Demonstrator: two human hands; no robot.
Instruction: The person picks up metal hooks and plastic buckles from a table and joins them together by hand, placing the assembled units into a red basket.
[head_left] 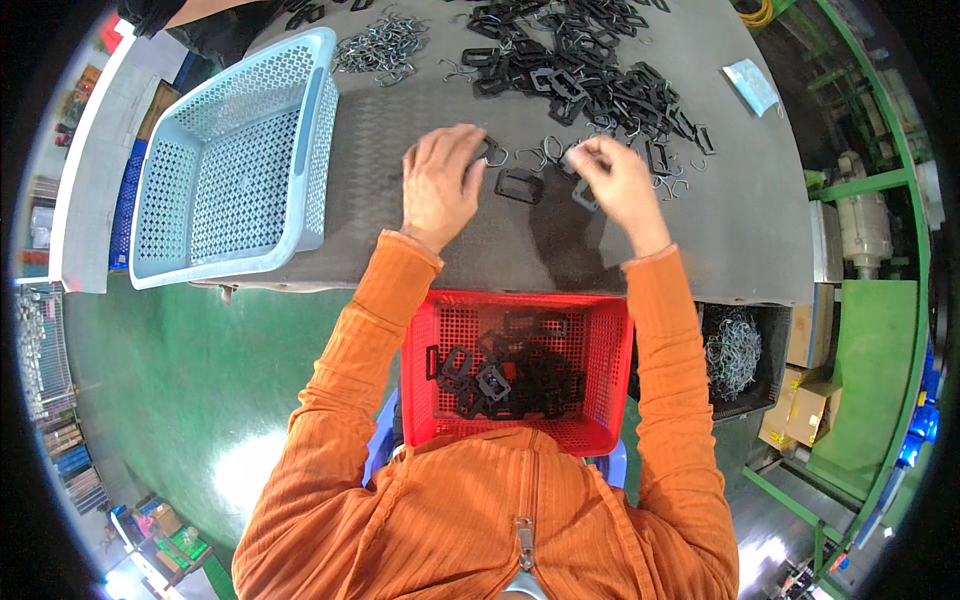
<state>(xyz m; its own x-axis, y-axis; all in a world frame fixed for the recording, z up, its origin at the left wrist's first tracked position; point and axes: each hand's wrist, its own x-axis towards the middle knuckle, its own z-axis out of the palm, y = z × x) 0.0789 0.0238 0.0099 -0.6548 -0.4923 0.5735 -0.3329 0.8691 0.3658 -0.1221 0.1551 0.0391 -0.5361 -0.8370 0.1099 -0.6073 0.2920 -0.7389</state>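
Observation:
Over the grey table, my left hand (442,182) has its fingers bent round the edge of a black plastic buckle (488,150), with a bent metal hook (498,156) at its right side. My right hand (615,185) is closed in a pinch beside several loose hooks (546,151); its fingertips are blurred, and what they hold I cannot make out. A greyish rectangular buckle (585,196) shows just below those fingers. Between my hands a black rectangular buckle (520,186) lies flat. Farther back spreads a heap of black buckles (590,80) mixed with hooks.
A light blue basket (318,150) stands at the left, near a pile of metal hooks (385,48). Below the table edge, a red basket (618,380) holds black buckles. Right of it, a black crate (770,385) contains metal hooks. A blue face mask (752,87) lies far right.

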